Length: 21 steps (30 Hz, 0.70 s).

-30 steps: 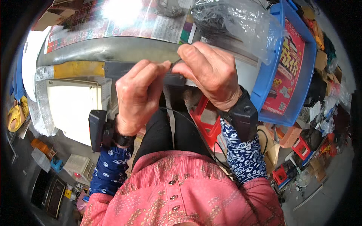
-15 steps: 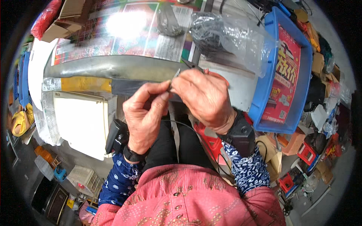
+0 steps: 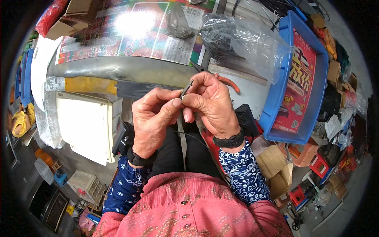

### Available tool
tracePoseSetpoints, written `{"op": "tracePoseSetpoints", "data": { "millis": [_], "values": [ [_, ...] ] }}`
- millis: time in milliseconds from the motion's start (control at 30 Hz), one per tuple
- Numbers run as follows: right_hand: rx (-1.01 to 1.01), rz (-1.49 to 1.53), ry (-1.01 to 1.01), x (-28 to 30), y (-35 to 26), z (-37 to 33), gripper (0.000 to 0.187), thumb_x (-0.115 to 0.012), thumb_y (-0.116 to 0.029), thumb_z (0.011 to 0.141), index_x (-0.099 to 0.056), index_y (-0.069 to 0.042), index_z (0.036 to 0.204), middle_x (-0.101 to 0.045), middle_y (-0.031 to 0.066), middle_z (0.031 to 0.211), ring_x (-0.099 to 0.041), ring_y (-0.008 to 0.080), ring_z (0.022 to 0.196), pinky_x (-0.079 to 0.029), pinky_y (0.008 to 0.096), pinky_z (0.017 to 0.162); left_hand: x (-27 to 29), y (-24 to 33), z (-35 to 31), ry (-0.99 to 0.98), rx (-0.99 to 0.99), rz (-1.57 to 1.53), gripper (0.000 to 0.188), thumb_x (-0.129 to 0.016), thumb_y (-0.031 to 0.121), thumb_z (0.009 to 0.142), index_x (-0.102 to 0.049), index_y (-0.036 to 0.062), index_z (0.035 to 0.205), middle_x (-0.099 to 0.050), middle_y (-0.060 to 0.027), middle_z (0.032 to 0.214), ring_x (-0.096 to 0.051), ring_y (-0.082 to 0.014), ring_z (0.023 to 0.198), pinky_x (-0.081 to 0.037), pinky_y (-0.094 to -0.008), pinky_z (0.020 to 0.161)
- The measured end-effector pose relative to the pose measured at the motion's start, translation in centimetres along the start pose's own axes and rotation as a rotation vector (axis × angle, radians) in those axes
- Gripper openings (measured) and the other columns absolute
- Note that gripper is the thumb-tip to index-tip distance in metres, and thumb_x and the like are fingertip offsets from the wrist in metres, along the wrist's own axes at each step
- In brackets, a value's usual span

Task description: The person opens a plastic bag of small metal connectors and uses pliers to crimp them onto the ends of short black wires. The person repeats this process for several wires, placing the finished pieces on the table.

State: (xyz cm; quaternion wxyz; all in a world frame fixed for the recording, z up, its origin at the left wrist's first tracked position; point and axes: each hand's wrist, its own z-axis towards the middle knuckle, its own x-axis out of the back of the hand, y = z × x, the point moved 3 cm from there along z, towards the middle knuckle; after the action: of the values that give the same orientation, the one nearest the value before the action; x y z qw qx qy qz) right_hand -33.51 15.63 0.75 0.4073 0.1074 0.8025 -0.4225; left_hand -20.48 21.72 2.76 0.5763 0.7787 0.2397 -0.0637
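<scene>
In front of my body, a small narrow dark metal piece (image 3: 186,89) sticks up between my fingertips. My left hand (image 3: 152,118) pinches its lower end between thumb and forefinger. The thumb and forefinger of my right hand (image 3: 213,108) close around it from the other side, and the two thumbs nearly meet. What kind of part it is stays too small to tell. Just beyond my right hand lie pliers with orange handles (image 3: 229,83), partly covered by my fingers; their dark jaws point up and left onto the bench.
A blue tray (image 3: 270,118) with a red printed sheet stands on the right. Clear plastic bags (image 3: 256,47) of dark strips lie beside it. Ahead is the bench edge (image 3: 98,71) with a printed sheet and a grey crumpled bag (image 3: 177,23). A white panel (image 3: 83,130) stands at left.
My right hand has turned, its fingers now facing my left hand, and its wrist has swung inward. The small metal piece shows more plainly. My left hand has stayed nearly in place.
</scene>
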Motion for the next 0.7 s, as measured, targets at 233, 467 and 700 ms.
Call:
{"op": "tracePoseSetpoints", "data": {
  "millis": [233, 467, 700],
  "values": [
    [0.275, -0.485, 0.133, -1.2, -0.2, -1.2, 0.013, -0.067, 0.0, 0.085, -0.058, 0.0, 0.095, -0.06, 0.0037, 0.082, -0.058, 0.0101, 0.065, -0.047, 0.0217, 0.058, -0.1, -0.5, 0.1, 0.075, 0.052, -0.061, 0.011, -0.065, 0.003, 0.089, -0.066, -0.0007, 0.099, -0.062, -0.0001, 0.075, -0.046, -0.003, 0.055, -0.032, -0.0179, 0.047],
    [0.727, -1.1, 0.315, -2.8, -0.3, -1.9, 0.015, -0.071, 0.001, 0.079, -0.063, -0.001, 0.091, -0.064, 0.0095, 0.084, -0.064, 0.0206, 0.07, -0.051, 0.0298, 0.059, -0.2, -0.6, 0.0, 0.084, 0.003, -0.098, 0.013, -0.064, 0.002, 0.09, -0.065, -0.0014, 0.102, -0.062, -0.0008, 0.076, -0.048, -0.0033, 0.058, -0.033, -0.0175, 0.048],
    [0.752, -1.152, 0.287, -3.2, -0.4, -2.0, 0.017, -0.07, 0.002, 0.078, -0.063, -0.001, 0.093, -0.064, 0.0104, 0.085, -0.065, 0.0246, 0.071, -0.052, 0.0321, 0.059, -0.4, -0.6, -0.7, 0.113, -0.035, -0.101, 0.015, -0.061, 0.001, 0.091, -0.063, -0.0024, 0.106, -0.065, -0.0034, 0.083, -0.048, -0.0036, 0.06, -0.035, -0.0184, 0.05]
  ]
}}
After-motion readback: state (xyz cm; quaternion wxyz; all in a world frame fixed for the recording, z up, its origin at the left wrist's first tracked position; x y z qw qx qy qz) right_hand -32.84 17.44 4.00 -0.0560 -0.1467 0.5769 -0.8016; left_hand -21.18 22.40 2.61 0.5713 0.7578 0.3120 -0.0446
